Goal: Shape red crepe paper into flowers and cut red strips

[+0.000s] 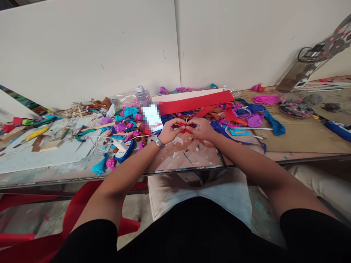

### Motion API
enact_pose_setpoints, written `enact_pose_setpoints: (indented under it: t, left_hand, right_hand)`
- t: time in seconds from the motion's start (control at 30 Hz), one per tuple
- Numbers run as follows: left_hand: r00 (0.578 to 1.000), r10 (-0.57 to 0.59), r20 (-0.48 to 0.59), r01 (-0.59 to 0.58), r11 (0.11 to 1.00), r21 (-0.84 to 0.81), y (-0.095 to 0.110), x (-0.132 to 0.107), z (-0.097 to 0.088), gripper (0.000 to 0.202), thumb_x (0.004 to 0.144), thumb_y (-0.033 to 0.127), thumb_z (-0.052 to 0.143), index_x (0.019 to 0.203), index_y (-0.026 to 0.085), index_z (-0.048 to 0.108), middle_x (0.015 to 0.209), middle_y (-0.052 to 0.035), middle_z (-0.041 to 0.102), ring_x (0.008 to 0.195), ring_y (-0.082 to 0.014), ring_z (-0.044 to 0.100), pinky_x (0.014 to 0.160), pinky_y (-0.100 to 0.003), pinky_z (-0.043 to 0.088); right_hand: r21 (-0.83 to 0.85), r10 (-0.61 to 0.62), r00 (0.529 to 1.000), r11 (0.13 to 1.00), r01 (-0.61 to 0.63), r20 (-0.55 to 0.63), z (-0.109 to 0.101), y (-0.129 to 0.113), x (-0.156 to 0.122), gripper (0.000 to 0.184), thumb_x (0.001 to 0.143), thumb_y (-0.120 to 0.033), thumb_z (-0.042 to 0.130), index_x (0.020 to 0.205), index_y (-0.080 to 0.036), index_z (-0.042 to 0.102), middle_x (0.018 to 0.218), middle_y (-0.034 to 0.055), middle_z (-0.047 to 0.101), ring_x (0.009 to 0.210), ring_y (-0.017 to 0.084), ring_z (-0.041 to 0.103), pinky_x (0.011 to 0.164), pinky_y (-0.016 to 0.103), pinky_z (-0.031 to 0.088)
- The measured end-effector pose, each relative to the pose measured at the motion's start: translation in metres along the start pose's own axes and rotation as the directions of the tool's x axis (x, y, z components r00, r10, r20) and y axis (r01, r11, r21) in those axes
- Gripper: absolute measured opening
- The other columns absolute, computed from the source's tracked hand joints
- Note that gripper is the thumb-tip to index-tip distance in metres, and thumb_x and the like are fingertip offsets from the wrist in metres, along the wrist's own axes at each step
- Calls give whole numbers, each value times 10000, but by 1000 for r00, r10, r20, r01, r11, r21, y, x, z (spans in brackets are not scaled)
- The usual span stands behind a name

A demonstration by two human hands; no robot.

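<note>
Both my hands meet over the table in the middle of the view, fingers pinched around a small piece of red crepe paper [184, 128]. My left hand [171, 130], with a watch [158, 141] on its wrist, grips the paper from the left. From the right, my right hand [201, 128] pinches the same piece. A small white tip shows between the fingers; what it belongs to is hidden. Just behind the hands lies a long strip of red crepe paper [197, 102]. A lit phone [153, 118] leans left of my left hand.
Twisted paper pieces in pink, purple and blue [128, 126] crowd the left. A clear bottle [142, 95] stands behind them. A blue-and-white device [124, 151] lies near the front edge. Farther right are a cardboard sheet [290, 140] and a tall grey bottle [294, 75].
</note>
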State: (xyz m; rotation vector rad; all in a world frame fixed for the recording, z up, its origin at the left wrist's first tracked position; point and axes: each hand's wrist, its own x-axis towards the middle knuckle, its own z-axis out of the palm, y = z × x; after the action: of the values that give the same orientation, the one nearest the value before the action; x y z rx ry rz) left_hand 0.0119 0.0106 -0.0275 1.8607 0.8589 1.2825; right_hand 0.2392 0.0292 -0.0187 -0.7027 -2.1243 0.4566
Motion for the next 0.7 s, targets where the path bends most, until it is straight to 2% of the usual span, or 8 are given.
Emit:
enact_pose_setpoints:
  t: [0.17,0.33,0.6,0.7]
  left_hand:
    - [999,-38,5,39,995,-87,-4,2,-4,444,890,561,834,1158,219,745,1061,-70,783,904,-171,742,813,-320,599]
    - [998,-49,31,53,988,-144,-4,2,-3,429,901,528,836,1193,234,724,1145,-77,794,981,-178,751,858,-325,596]
    - [996,-63,63,75,978,-195,-3,1,-2,508,898,543,842,1250,224,661,1120,-87,810,952,-183,764,863,-340,605]
    - [995,-83,59,93,972,-216,-5,1,-2,503,896,549,846,1203,209,638,1076,-85,814,913,-176,767,849,-330,599]
  right_hand:
    - [-16,-42,998,999,43,35,-1,2,0,422,1036,-565,559,1031,-224,808,1005,74,843,894,255,767,796,355,528]
    - [-67,-30,999,997,32,25,-2,2,1,453,1030,-589,563,983,-224,827,956,77,845,836,249,760,764,357,509]
    - [-69,-7,1000,998,5,-24,-1,0,1,402,1005,-568,612,923,-227,810,921,76,835,837,254,746,790,372,517]
    - [-61,19,997,998,-23,-70,0,1,1,396,985,-588,645,933,-221,787,958,93,825,897,272,744,828,389,533]
